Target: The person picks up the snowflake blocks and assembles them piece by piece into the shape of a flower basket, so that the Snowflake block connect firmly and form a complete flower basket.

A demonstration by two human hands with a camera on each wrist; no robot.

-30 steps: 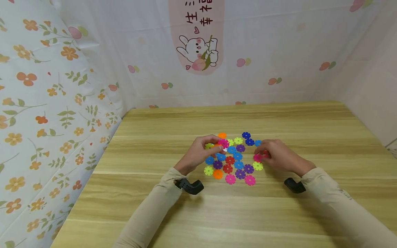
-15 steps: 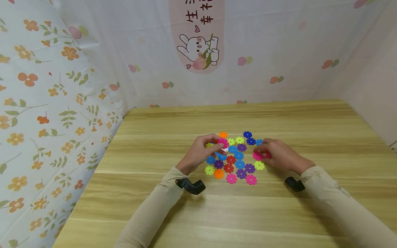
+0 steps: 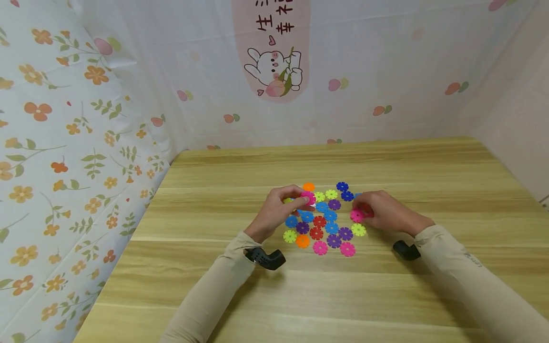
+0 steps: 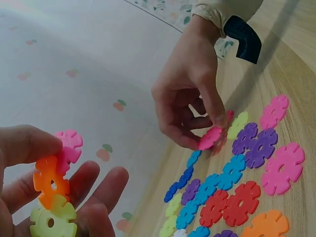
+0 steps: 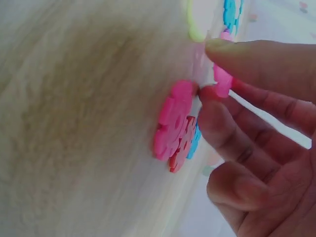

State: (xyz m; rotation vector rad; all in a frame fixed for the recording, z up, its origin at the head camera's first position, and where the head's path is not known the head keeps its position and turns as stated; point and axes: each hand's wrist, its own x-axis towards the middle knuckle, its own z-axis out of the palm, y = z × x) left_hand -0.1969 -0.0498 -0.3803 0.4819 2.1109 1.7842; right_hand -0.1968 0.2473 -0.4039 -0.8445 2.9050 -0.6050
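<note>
My left hand (image 3: 279,207) holds a joined chain of notched plastic snowflake discs above the table. In the left wrist view, a pink disc (image 4: 70,147) at the thumb links to an orange disc (image 4: 44,190) and a yellow-green disc (image 4: 53,222). My right hand (image 3: 388,214) pinches another pink disc (image 5: 223,81) between thumb and fingers, close over the table at the right of the spread. Just beneath those fingers, a pink disc (image 5: 173,121) and a red disc (image 5: 182,148) lie on the wood, with a blue disc (image 5: 195,140) behind.
Many loose discs lie between the hands, among them a purple disc (image 3: 334,240), a red disc (image 3: 316,233) and a dark blue disc (image 3: 342,186). They rest on a wood-grain table (image 3: 343,300). A printed cloth (image 3: 364,71) hangs behind the table.
Between the right fingers, the pink disc has tilted slightly and shows more of its face. The left hand keeps its chain nearly still.
</note>
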